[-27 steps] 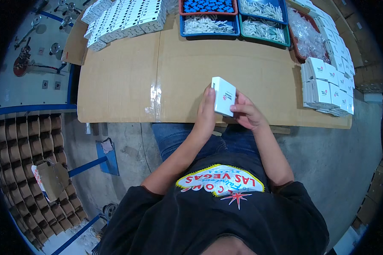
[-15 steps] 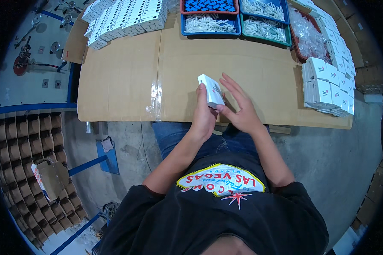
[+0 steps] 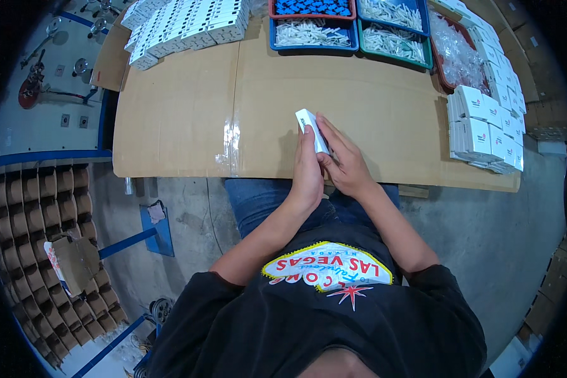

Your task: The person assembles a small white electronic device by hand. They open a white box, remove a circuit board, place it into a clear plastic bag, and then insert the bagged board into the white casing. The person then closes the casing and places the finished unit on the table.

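Fingers of both hands pinch a small white box [image 3: 311,130] near the cardboard-covered table's [image 3: 183,113] front edge.

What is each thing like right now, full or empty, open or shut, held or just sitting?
Box: shut, held on edge by both hands.
Left hand: gripping box.
Right hand: fingers flat on box.
Bins: full of small parts.
Box stack: sitting, untouched.
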Tool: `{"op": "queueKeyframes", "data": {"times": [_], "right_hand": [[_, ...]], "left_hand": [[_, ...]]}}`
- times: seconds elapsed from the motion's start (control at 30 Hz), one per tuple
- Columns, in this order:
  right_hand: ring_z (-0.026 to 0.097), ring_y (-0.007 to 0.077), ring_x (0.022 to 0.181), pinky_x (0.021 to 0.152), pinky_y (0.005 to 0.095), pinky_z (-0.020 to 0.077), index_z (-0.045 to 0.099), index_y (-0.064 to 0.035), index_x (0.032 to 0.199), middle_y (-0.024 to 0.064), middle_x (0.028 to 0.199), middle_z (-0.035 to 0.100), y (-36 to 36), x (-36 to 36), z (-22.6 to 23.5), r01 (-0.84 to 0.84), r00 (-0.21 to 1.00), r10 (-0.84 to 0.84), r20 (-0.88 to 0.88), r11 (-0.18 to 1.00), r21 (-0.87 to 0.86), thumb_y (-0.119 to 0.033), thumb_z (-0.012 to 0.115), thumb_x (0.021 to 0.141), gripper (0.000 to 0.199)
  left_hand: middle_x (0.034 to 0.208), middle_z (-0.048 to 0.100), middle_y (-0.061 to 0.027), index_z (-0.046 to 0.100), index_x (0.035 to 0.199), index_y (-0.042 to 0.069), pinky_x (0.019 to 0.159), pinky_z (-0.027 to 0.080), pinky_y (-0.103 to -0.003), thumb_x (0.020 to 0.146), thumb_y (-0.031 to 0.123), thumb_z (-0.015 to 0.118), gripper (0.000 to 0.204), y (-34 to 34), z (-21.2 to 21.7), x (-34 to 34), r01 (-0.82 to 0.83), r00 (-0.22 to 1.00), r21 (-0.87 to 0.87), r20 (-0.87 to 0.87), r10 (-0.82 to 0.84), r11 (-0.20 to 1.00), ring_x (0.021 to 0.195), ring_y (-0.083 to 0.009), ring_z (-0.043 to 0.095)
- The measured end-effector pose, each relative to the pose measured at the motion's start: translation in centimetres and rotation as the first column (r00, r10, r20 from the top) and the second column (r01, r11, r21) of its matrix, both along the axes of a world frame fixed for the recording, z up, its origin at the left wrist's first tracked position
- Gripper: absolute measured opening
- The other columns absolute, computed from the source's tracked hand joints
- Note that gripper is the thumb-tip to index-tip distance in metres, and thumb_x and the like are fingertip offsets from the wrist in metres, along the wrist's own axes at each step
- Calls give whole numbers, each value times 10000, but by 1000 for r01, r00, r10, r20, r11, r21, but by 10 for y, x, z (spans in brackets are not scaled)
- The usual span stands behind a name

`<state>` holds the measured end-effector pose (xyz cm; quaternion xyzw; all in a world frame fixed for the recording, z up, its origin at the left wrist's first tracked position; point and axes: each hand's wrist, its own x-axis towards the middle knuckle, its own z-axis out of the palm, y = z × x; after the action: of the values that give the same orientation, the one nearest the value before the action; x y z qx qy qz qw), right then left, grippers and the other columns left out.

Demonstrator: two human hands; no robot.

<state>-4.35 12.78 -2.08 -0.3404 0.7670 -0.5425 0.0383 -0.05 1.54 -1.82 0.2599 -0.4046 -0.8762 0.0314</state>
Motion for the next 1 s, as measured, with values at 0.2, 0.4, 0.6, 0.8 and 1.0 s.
{"op": "queueKeyframes", "data": {"times": [0.2,0.4,0.6,0.8,1.0], "right_hand": [[417,398,1463,1166,434,395,382,7,1556,257,1588,400,-2,1,-7,32,997,-31,-70,999,16,-266,549,1057,593],[469,419,1418,1144,442,422,423,31,1521,269,1550,447,-5,4,-6,73,993,-76,-92,997,-34,-298,496,1083,552],[540,431,1350,1104,441,462,472,53,1480,279,1485,518,-8,5,-7,109,988,-116,-101,991,-71,-371,432,1105,567],[568,429,1322,1086,440,475,491,41,1472,272,1466,541,-6,5,-14,125,991,-128,-49,991,-56,-403,407,1109,579],[538,387,1370,1112,421,446,477,-12,1504,253,1477,541,-7,1,-9,74,992,-68,102,995,-61,-341,461,1093,528]], "left_hand": [[1126,633,-46,557,1334,46,882,494,-306,1074,530,468,556,1,7,-3,-16,1000,-65,-13,15,998,1010,-133,615],[1078,635,-51,580,1285,25,871,497,-306,1089,496,454,525,8,10,-5,-76,997,-76,-22,75,994,979,-128,610],[1131,616,-61,565,1306,22,934,480,-305,1094,487,444,525,10,16,-4,-59,998,-78,-21,57,995,1039,-138,591],[1173,594,-66,532,1345,32,976,465,-313,1089,501,444,542,14,16,-5,-64,998,-62,23,66,996,1100,-145,569],[1201,591,-57,516,1371,74,978,467,-327,1050,581,471,602,2,-6,-9,-38,999,60,22,37,997,1106,-160,572]]}}
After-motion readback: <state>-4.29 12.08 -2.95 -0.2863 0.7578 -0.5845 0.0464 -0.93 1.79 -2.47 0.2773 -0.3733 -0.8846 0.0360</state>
